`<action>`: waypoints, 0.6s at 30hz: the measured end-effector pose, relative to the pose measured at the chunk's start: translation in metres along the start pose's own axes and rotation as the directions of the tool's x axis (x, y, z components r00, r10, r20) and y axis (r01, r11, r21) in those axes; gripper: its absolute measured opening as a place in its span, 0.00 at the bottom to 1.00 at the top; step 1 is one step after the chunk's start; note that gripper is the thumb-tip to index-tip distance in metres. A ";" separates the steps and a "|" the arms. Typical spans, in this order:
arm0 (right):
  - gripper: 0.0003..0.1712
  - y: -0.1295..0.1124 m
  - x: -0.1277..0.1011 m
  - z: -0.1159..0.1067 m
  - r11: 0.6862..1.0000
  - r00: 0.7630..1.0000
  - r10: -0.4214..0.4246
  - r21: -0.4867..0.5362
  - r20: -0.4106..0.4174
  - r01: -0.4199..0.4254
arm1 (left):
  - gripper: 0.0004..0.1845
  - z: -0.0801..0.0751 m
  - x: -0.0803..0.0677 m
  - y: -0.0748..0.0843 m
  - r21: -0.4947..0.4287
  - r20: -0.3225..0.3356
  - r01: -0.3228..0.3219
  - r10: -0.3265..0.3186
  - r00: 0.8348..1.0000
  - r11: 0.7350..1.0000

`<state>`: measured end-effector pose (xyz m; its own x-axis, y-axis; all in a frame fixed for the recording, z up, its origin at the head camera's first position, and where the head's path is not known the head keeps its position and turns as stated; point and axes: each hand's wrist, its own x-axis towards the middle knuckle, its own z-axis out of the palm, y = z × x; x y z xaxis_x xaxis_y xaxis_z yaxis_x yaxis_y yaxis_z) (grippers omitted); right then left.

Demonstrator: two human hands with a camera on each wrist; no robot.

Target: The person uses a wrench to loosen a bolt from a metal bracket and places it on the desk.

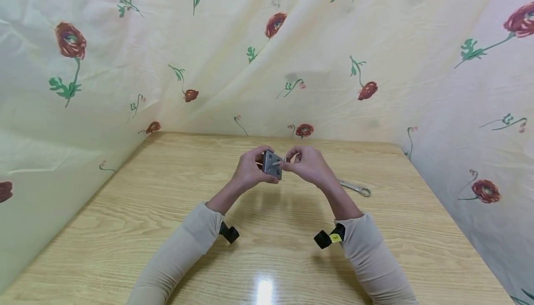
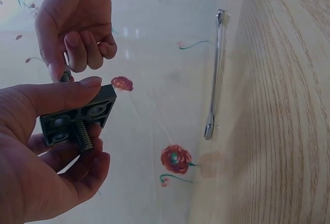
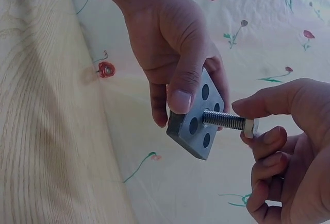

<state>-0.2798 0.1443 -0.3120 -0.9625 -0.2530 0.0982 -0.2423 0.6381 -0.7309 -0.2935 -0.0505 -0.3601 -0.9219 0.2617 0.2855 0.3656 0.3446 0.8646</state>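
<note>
My left hand (image 1: 250,168) grips a square dark grey plate (image 3: 195,131) by its edges, above the table. Round holes show near the plate's corners in the right wrist view. A silver hex bolt (image 3: 227,120) passes through the plate's middle; its threaded end (image 2: 83,136) sticks out on the other face in the left wrist view. Between thumb and forefinger, my right hand (image 1: 306,163) pinches the bolt by its hex head (image 3: 251,127). A length of thread shows between head and plate.
A silver combination wrench (image 1: 354,187) lies on the wood-grain table (image 1: 275,244), right of the hands and partly behind the right forearm. Flower-printed cloth (image 1: 233,54) hangs behind the table and along both sides.
</note>
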 end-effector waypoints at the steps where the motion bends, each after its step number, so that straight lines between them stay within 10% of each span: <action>1: 0.13 0.001 0.000 0.001 1.000 1.000 -0.018 0.004 -0.007 0.018 | 0.39 0.000 0.000 0.000 0.001 0.000 0.002 -0.002 1.000 1.000; 11: 0.11 0.009 0.002 0.005 0.956 0.954 -0.294 -0.026 -0.052 0.293 | 0.39 0.000 -0.001 0.003 0.002 0.001 0.010 -0.010 1.000 1.000; 18: 0.20 0.006 0.002 0.001 0.986 0.987 -0.162 -0.027 0.003 0.162 | 0.38 0.000 0.000 0.001 0.002 0.002 0.006 -0.006 1.000 1.000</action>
<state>-0.2832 0.1468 -0.3172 -0.9100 -0.3556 0.2132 -0.3984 0.6076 -0.6871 -0.2931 -0.0507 -0.3593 -0.9237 0.2619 0.2795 0.3605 0.3480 0.8654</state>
